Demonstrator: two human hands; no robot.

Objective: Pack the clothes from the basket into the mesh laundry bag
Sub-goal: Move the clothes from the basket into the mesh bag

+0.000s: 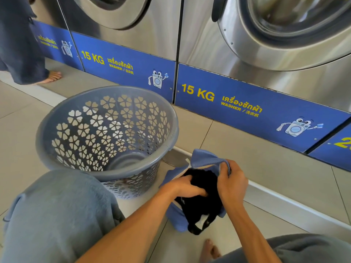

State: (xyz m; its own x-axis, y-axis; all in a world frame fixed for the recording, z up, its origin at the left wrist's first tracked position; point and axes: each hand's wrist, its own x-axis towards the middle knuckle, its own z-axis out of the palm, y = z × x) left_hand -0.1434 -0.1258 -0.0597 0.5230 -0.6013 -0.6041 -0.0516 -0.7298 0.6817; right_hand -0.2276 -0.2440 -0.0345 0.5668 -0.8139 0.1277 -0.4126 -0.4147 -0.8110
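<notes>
A grey plastic basket [57, 118] with flower-shaped holes stands on the floor at centre left; no clothes show inside it. To its right lies a blue mesh laundry bag [203, 158], its mouth open and dark clothes [201, 202] filling it. My left hand [184, 187] is pressed into the dark clothes at the bag's opening, fingers closed on the fabric. My right hand [232, 184] grips the bag's upper rim and holds it up.
Steel washers with blue "15 KG" panels [237, 105] run along the back, above a raised step [284, 202]. Another person's bare foot [51, 76] and dark garment are at far left. My knees in grey trousers [57, 215] frame the bottom; my foot [209, 249] is near the bag.
</notes>
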